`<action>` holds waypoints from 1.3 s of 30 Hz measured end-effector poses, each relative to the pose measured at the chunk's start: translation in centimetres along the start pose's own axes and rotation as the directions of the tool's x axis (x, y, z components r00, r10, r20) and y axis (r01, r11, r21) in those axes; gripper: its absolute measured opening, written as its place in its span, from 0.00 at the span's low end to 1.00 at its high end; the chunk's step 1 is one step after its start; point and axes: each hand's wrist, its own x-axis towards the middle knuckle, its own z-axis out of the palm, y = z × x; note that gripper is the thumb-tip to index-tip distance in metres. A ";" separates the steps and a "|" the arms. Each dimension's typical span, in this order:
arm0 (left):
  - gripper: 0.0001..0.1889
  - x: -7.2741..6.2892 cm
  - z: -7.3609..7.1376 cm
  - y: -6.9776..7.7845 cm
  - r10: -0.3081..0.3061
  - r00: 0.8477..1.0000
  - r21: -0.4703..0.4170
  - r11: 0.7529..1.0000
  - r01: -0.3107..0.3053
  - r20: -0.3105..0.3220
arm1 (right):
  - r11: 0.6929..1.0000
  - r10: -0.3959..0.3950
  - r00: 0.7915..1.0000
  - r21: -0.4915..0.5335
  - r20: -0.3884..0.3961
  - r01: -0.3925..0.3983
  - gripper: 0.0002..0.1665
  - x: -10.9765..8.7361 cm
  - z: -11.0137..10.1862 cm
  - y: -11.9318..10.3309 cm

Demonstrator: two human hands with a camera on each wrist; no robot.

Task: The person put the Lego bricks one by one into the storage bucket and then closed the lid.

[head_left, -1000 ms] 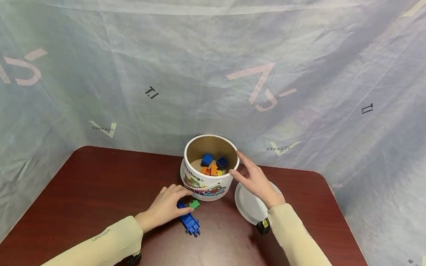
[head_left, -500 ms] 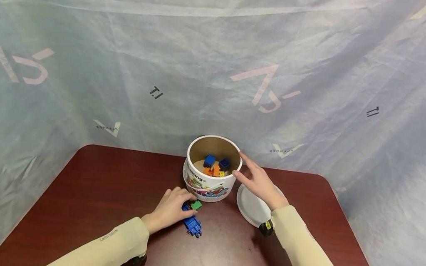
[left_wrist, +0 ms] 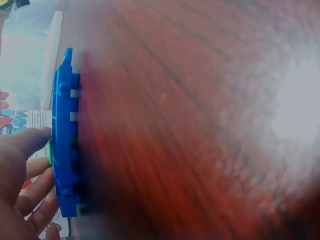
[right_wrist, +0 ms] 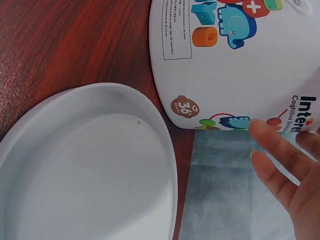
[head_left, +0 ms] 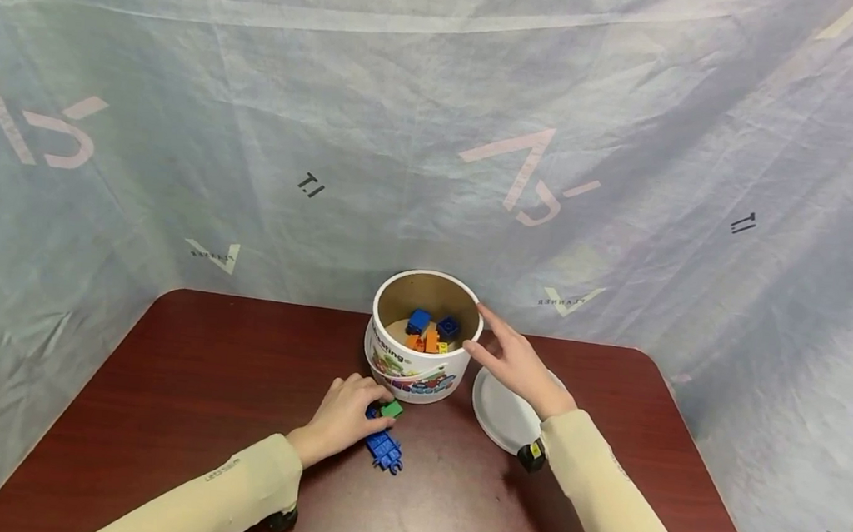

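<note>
My left hand (head_left: 343, 416) is low over the table, with its thumb and fingertips pinching a green toy block (head_left: 391, 409). A long blue block base (head_left: 384, 451) with small hooks at one end lies beside and partly under that hand. In the left wrist view the blue base (left_wrist: 65, 135) stands edge-on in front of the fingers, hiding most of the green block. My right hand (head_left: 516, 363) touches the right side of a white toy bucket (head_left: 417, 382) at its rim, with fingers fairly straight. Inside the bucket are blue blocks (head_left: 418, 322), orange blocks (head_left: 431, 341) and a yellow one.
A white round lid (head_left: 501, 410) lies on the dark red table (head_left: 238, 368), right of the bucket and partly under the right forearm. A grey printed cloth (head_left: 407, 131) hangs behind the table and along both sides.
The head view has shifted slightly. Both hands, the bucket, the lid and the blocks keep nearly the same places relative to each other.
</note>
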 end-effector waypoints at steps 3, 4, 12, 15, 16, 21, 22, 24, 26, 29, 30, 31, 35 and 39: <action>0.13 0.0 0.1 0.1 -0.007 1.000 -0.001 1.000 0.007 0.011 | 1.000 0.000 1.000 -0.001 0.002 0.000 0.47 0.0 0.0 0.0; 0.13 0.0 0.1 0.1 -0.016 1.000 -0.002 1.000 0.016 0.014 | 1.000 -0.001 1.000 -0.004 0.001 0.001 0.47 0.0 0.0 0.0; 0.15 0.2 0.1 0.3 -0.061 0.998 -0.004 0.998 0.061 0.013 | 1.000 -0.006 1.000 -0.017 -0.006 0.006 0.47 -0.1 0.0 0.3; 0.13 0.1 0.1 0.4 -0.056 0.998 0.003 0.998 0.055 0.016 | 1.000 -0.005 1.000 -0.020 -0.010 0.005 0.47 -0.3 0.0 0.3; 0.12 0.1 0.1 0.4 -0.053 0.998 0.004 0.999 0.053 0.017 | 1.000 -0.004 1.000 -0.022 -0.010 0.004 0.47 -0.3 0.0 0.3; 0.09 -0.1 -0.1 0.4 -0.042 0.999 -0.018 0.999 0.042 0.011 | 1.000 0.010 1.000 -0.022 -0.004 -0.010 0.48 -0.3 0.0 0.1; 0.08 -0.2 -0.1 0.5 -0.040 0.999 -0.028 0.999 0.041 0.008 | 1.000 0.010 1.000 -0.021 -0.003 -0.010 0.48 -0.2 0.0 0.1; 0.08 -0.4 -0.3 0.6 -0.036 0.999 -0.043 0.998 0.036 0.002 | 1.000 0.006 1.000 -0.020 -0.003 -0.006 0.48 -0.2 0.0 0.0; 0.08 -0.6 -0.6 0.7 -0.024 1.000 -0.057 0.998 0.023 -0.005 | 1.000 0.004 1.000 -0.025 -0.006 -0.005 0.48 -0.1 0.0 0.0; 0.08 -1.0 -1.0 0.8 0.000 1.000 -0.071 0.997 0.000 -0.006 | 1.000 0.008 1.000 -0.030 -0.006 -0.008 0.47 -0.1 0.0 0.0; 0.09 -1.2 -1.1 0.9 0.009 1.000 -0.074 0.997 -0.010 -0.010 | 1.000 0.008 1.000 -0.030 -0.005 -0.008 0.47 -0.1 0.0 0.0; 0.09 -1.4 -1.3 0.9 0.017 1.000 -0.077 0.997 -0.017 -0.011 | 1.000 0.010 1.000 -0.030 -0.003 -0.010 0.47 -0.1 0.0 0.0; 0.10 -2.0 -1.9 1.2 0.072 0.997 -0.074 0.995 -0.073 -0.018 | 1.000 0.008 1.000 -0.030 -0.002 -0.008 0.48 -0.1 0.1 0.0; 0.10 -2.2 -2.9 1.8 0.158 0.987 -0.061 0.985 -0.159 -0.032 | 0.999 0.017 1.000 -0.038 0.000 -0.017 0.48 -0.1 0.0 0.0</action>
